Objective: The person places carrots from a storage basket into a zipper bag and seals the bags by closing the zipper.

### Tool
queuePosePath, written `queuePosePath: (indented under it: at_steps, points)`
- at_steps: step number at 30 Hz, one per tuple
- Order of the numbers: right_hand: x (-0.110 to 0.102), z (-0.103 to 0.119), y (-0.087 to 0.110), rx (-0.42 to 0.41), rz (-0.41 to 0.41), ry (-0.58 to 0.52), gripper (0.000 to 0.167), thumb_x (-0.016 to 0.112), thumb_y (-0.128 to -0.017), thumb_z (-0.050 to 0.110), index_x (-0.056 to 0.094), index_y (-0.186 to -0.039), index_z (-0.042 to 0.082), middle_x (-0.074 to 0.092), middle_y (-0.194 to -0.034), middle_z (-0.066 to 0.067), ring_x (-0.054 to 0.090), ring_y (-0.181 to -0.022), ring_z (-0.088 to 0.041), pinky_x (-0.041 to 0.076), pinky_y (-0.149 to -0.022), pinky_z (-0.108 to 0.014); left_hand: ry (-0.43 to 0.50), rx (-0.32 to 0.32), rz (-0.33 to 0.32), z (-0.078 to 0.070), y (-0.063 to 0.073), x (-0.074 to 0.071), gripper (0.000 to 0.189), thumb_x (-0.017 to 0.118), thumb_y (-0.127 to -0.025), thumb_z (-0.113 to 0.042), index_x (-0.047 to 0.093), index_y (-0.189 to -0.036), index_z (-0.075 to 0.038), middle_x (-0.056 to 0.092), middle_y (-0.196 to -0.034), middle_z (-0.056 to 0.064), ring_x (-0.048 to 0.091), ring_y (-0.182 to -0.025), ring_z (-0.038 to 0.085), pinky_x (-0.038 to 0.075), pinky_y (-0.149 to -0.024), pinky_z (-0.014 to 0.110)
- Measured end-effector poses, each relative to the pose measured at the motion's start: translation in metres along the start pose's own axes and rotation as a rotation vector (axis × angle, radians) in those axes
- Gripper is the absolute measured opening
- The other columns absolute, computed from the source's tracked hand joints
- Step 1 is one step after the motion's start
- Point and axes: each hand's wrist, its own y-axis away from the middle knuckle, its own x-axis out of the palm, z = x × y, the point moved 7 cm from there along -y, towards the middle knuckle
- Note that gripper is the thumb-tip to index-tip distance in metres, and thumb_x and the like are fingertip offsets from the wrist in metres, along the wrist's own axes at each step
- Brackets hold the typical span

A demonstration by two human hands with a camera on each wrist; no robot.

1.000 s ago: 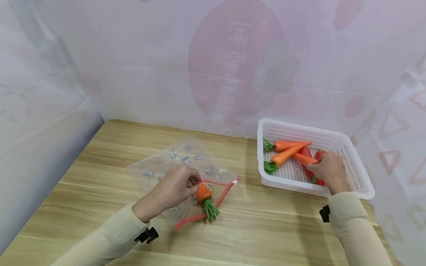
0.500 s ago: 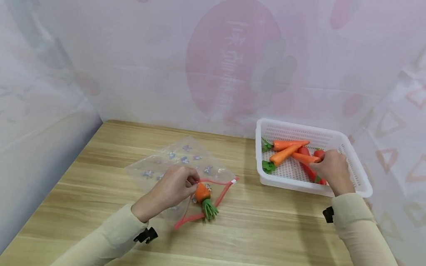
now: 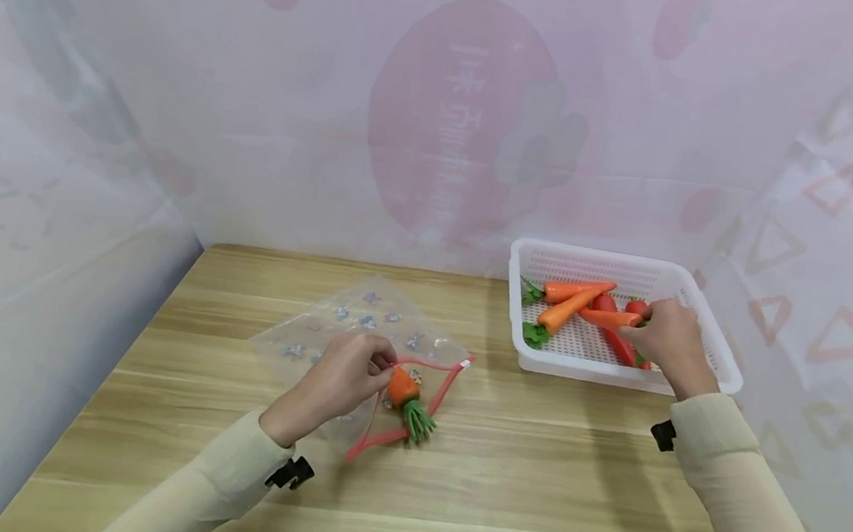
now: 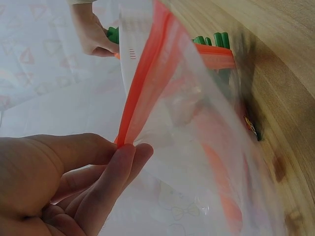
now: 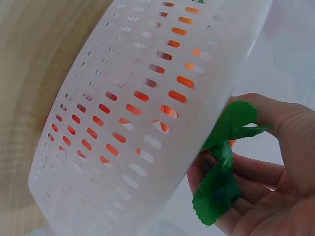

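Left hand (image 3: pixel 342 380): thumb and fingers together, pinching the bag (image 3: pixel 351 314) by its red zip edge (image 4: pixel 142 78).
Right hand (image 3: pixel 667 339): clamped on a carrot (image 3: pixel 606 318) at its leafy end.
Carrot: in the basket (image 3: pixel 591 369), tip pointing away from the palm. Probably light, stiff, smooth, somewhat slippery; best hold judged the thick body just below the leaves (image 5: pixel 216 194), which look floppy.
Bag: on the table (image 3: pixel 515 482), thin, limp, likely to slide; zip edge seems the firmest grip.
Short carrot (image 3: pixel 403 388): at the bag's mouth.
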Motion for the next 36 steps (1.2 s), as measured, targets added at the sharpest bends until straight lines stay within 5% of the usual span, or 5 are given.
queuePosePath:
  at_steps: [10,36]
  points:
    - [-0.009,0.004,0.007,0.007,-0.012,0.010,0.034,0.076,-0.090,0.020,0.070,-0.097,-0.013,0.066,-0.071,-0.013,0.056,-0.057,-0.019,0.047,-0.049,-0.029,0.015,0.003,0.001,0.000,0.000,0.000,0.008,0.074,-0.093,0.000,0.079,-0.098,-0.001,0.080,-0.095,0.008,0.076,-0.082,0.015,0.065,-0.072,0.026]
    - [-0.023,0.027,0.028,-0.060,-0.018,-0.033,0.038,0.081,-0.090,0.018,0.071,-0.109,-0.013,0.070,-0.086,-0.021,0.058,-0.058,-0.021,0.050,-0.049,-0.030,0.021,-0.018,0.009,0.001,-0.001,0.000,0.008,0.074,-0.093,0.000,0.079,-0.099,-0.001,0.080,-0.095,0.007,0.076,-0.082,0.013,0.065,-0.071,0.026]
